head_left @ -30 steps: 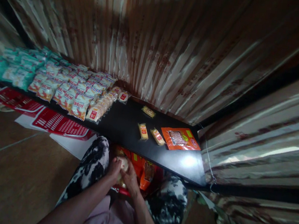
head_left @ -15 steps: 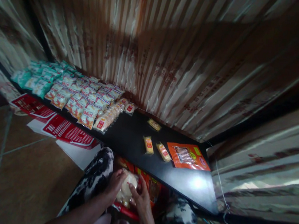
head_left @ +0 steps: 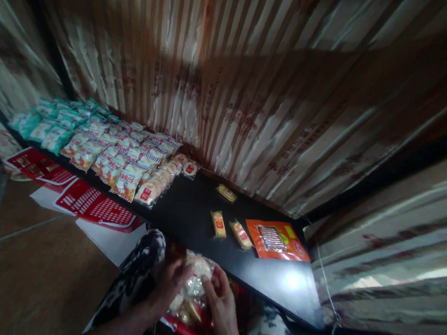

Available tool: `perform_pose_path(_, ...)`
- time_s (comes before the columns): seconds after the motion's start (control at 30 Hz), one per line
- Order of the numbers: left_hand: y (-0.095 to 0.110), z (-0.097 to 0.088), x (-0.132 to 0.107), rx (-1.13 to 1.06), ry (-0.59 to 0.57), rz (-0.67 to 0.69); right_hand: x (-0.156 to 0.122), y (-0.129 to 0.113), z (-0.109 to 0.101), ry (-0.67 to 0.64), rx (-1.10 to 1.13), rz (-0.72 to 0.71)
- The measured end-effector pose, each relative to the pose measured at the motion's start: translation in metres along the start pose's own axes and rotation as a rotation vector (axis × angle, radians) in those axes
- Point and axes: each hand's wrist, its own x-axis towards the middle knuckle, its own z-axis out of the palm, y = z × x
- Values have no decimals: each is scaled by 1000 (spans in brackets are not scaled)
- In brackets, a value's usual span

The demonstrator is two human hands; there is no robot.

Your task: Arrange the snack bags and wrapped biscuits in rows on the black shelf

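Between my two hands, just below the front edge of the black shelf (head_left: 189,207), is a clear-wrapped pale round pastry (head_left: 197,277). My left hand (head_left: 171,281) grips its left side, and my right hand (head_left: 220,293) grips its right side with the thumb over the wrapper. Under the hands, a red basket (head_left: 189,334) sits between my knees with more wrapped snacks in it, partly hidden by my wrists. A slanting row of similar wrapped round pastries (head_left: 159,182) lies on the shelf, with a single wrapped pastry (head_left: 190,169) at its far end.
White-and-orange snack packets (head_left: 111,162) and green packets (head_left: 53,128) fill the shelf's left part. Yellow wrapped bars (head_left: 218,224) and an orange flat pack (head_left: 278,241) lie to the right. Red baskets (head_left: 95,204) stand on the floor at left. A striped curtain (head_left: 202,77) hangs behind.
Both hands have raised the wrapped pastry slightly away from the basket, showing more of the basket's contents. The view has tilted a little, so the shelf appears lower.
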Motion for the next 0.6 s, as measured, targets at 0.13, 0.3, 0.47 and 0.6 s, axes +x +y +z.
perform_pose_path(0.13, 4, 0, 3, 59, 14, 14, 1, -17, 8, -62, 15, -31)
perform_pose_path(0.3, 7, -4, 13, 150, 86, 52, 10, -23, 18, -120, 11, -25)
perform_pose_path(0.47, 16, -10, 27, 129, 65, 143, 23, -27, 28, -122, 8, -60)
perform_pose_path(0.6, 19, -10, 35, -76, 87, 121, 29, -32, 33, -169, 8, -54)
